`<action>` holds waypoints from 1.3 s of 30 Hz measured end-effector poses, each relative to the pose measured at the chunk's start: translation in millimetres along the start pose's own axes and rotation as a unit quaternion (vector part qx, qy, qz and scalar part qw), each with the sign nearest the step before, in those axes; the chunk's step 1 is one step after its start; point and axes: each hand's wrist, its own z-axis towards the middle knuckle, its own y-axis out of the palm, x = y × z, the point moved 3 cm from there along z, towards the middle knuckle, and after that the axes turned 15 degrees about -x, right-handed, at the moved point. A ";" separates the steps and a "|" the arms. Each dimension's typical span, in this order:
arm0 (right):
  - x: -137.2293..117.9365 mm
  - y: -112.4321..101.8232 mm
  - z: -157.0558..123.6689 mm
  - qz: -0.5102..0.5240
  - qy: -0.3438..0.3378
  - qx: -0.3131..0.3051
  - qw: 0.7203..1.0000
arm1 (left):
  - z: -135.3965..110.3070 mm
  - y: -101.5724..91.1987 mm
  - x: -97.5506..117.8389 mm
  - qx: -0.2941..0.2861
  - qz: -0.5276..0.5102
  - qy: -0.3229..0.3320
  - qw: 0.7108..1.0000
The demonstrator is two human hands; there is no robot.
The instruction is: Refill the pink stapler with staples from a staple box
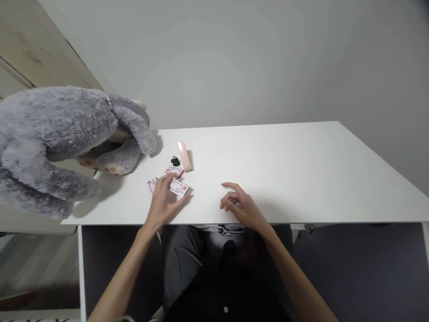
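My left hand point(163, 200) hovers at or just touches a small white box with red print point(178, 187), its thumb and fingers spread on either side. Another small white-and-red box point(174, 170) lies just beyond my fingertips. A third white piece with red print point(151, 185) shows partly to the left of my hand; the rest is hidden. Behind the boxes are a small black clip-like object point(175, 161) and a pink stapler point(184, 156). My right hand point(240, 205) rests near the front edge, fingers loosely bent and apart, holding nothing.
A large grey plush toy point(67, 129) takes up the left end of the white table point(301, 174). A grey wall point(234, 62) stands behind the table. My legs point(179, 255) are below the front edge.
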 end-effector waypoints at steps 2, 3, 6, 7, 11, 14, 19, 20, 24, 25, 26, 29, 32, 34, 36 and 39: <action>0.8 0.1 -0.3 -0.002 -0.001 0.001 1.000 | 1.3 -13.1 -18.3 0.010 0.027 -0.024 0.999; 1.2 0.0 -0.4 -0.003 -0.001 0.003 1.000 | 2.7 -18.1 -26.0 0.009 0.043 -0.035 0.998; 1.7 -0.2 -0.8 -0.008 0.001 0.005 1.000 | 8.5 -28.0 -44.2 0.000 0.101 -0.053 0.993; 1.7 -0.2 -0.9 -0.009 0.001 0.005 1.000 | 10.2 -29.7 -49.5 -0.005 0.117 -0.055 0.992; 2.3 0.0 -0.9 -0.013 0.001 0.006 1.000 | 8.6 -30.8 -70.0 -0.018 0.142 -0.073 0.987; 3.5 0.2 -0.7 -0.016 0.002 0.005 1.000 | 0.6 -26.9 -80.2 -0.019 0.125 -0.095 0.987; 3.3 0.2 -0.4 -0.028 0.009 0.005 1.000 | -1.1 -12.8 -79.9 -0.027 0.114 -0.070 0.991; 3.0 0.2 -0.4 -0.029 0.011 0.006 0.999 | 1.1 -9.5 -78.7 -0.026 0.122 -0.063 0.990; 2.0 0.2 -0.5 -0.029 0.014 0.008 0.999 | 12.1 0.9 -73.3 -0.014 0.158 -0.066 0.985; 2.0 0.2 -0.4 -0.029 0.014 0.008 0.999 | 14.5 2.1 -71.4 -0.009 0.168 -0.073 0.983; 2.1 0.3 -0.4 -0.029 0.014 0.008 0.999 | 16.5 2.9 -69.0 -0.006 0.177 -0.079 0.981; 2.2 0.2 -0.3 -0.027 0.012 0.008 1.000 | 21.7 4.1 -61.2 -0.019 0.206 -0.090 0.974; 1.4 0.0 -0.3 -0.030 0.011 0.007 0.999 | 25.3 4.7 -57.0 -0.034 0.220 -0.098 0.970; 0.7 0.0 -0.3 -0.029 0.011 0.006 0.999 | 26.8 4.9 -57.6 -0.028 0.221 -0.103 0.969; 0.3 0.1 -0.3 -0.028 0.013 0.007 1.000 | 27.6 5.2 -60.0 -0.018 0.219 -0.103 0.970; 0.5 0.4 -0.2 -0.026 0.013 0.007 1.000 | 28.1 5.6 -64.7 -0.007 0.209 -0.097 0.973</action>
